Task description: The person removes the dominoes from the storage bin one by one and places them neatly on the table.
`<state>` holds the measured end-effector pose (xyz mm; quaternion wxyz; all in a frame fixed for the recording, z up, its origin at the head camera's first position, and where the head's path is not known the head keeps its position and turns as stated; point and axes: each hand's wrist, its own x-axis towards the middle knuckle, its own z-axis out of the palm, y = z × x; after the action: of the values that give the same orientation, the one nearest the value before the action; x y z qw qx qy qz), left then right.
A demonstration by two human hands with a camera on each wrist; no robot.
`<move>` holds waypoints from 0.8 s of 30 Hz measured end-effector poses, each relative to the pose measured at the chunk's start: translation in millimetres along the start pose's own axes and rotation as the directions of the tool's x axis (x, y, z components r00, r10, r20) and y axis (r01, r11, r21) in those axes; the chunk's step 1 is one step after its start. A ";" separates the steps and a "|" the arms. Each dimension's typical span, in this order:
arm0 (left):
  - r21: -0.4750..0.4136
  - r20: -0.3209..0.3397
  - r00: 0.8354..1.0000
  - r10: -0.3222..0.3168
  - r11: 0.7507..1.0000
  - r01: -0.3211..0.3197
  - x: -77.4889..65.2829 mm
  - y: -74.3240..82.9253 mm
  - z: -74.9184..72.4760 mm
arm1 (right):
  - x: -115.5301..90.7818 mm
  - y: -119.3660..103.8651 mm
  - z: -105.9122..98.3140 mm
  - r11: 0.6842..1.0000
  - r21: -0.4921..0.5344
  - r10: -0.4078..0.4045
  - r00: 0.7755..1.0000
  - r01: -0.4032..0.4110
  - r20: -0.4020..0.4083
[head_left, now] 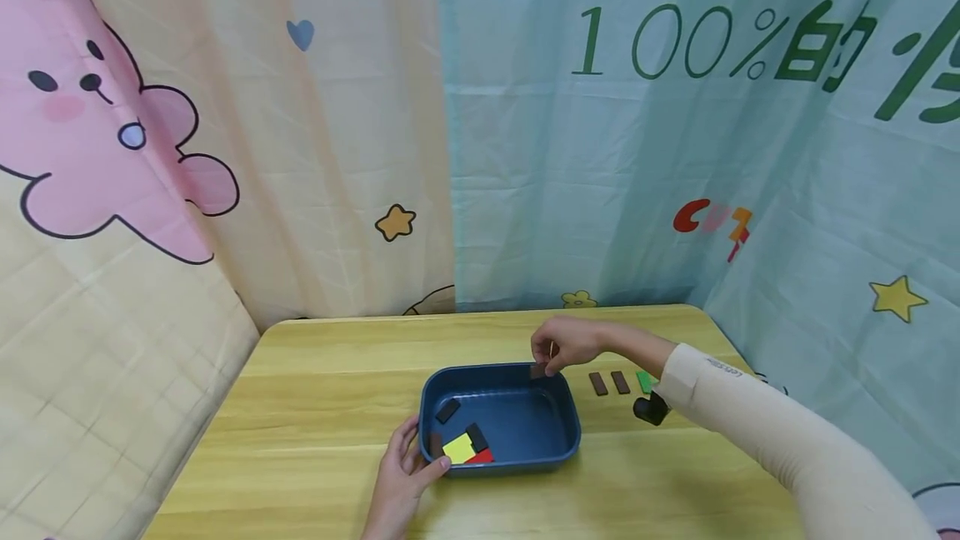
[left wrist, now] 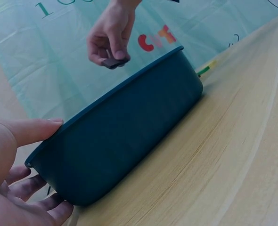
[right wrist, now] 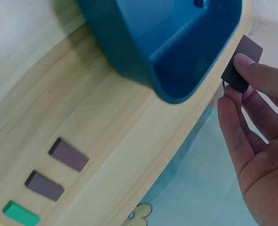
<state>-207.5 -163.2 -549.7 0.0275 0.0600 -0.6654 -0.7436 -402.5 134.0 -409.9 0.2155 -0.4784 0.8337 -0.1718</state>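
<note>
A blue plastic tub point(head_left: 521, 425) stands on the table. My left hand point(head_left: 401, 473) grips its near left corner, thumb over the rim and fingers under the outer side. Above the far right rim, my right hand point(head_left: 570, 340) pinches a dark brown rectangular block point(right wrist: 249, 47) between thumb and fingertips. Inside the tub, toward the left, lie a yellow block point(head_left: 457, 448), a red block point(head_left: 482, 457), black blocks point(head_left: 447, 411) and a brown block point(head_left: 437, 444) near my left fingers.
Right of the tub, two brown blocks point(right wrist: 68, 154) and a green block point(right wrist: 21, 214) lie in a row on the wooden table point(head_left: 322, 407). Printed curtains point(head_left: 525, 148) hang behind the table. A black device point(head_left: 651, 409) sits under the right wrist.
</note>
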 end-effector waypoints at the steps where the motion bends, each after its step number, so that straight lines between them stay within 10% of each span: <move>1: -0.001 -0.002 1.000 0.001 1.000 -0.001 0.1 -0.1 -0.2 | -3.6 2.0 -0.3 1.000 0.006 -0.004 1.000 0.004 -0.005; 13: 0.025 -0.005 1.000 -0.017 1.000 0.018 2.0 -0.1 1.4 | -52.8 19.1 1.9 0.997 0.062 0.049 0.990 -0.041 -0.133; 24: 0.036 -0.018 1.000 -0.020 0.999 0.021 2.4 0.2 1.5 | -89.5 47.5 42.6 0.980 0.181 0.144 0.927 -0.085 -0.346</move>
<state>-210.0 -162.0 -549.5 0.0246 0.0737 -0.6777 -0.7312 -374.3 231.6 -452.0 0.1086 -0.3703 0.8688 -0.3103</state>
